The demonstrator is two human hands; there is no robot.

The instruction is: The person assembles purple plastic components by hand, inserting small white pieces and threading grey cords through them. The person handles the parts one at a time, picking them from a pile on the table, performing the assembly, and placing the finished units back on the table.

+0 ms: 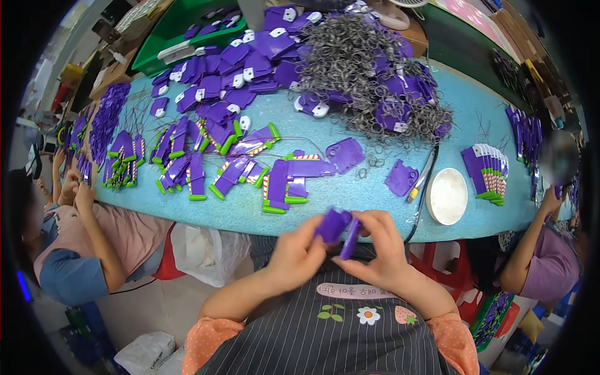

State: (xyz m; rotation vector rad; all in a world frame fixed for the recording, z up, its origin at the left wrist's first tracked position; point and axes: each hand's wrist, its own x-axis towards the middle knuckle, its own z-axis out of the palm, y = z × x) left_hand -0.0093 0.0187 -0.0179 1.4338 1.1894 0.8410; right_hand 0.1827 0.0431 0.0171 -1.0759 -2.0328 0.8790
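Just off the table's near edge, my left hand (pixel 299 250) grips a purple plastic piece (pixel 329 227), slightly blurred. Close beside it, my right hand (pixel 380 249) pinches a second, thin purple plastic piece (pixel 350 242), seen nearly edge-on. The two pieces are almost together; whether they touch I cannot tell. Ahead of my left hand lie purple wing-shaped parts (pixel 277 186) with green tips and red-and-white striped edges. A flat purple part (pixel 345 155) and a purple shell with cut-outs (pixel 402 177) rest farther off on the blue-green table (pixel 244 224).
Grey rings (pixel 356 59) are heaped over purple parts at the back. Purple-and-white parts (pixel 231 69) pile up beside a green bin (pixel 153 47). At right are a white bowl (pixel 447 197), a cutter (pixel 422 178) and fanned wings (pixel 486 172). People (pixel 106 250) sit on both sides.
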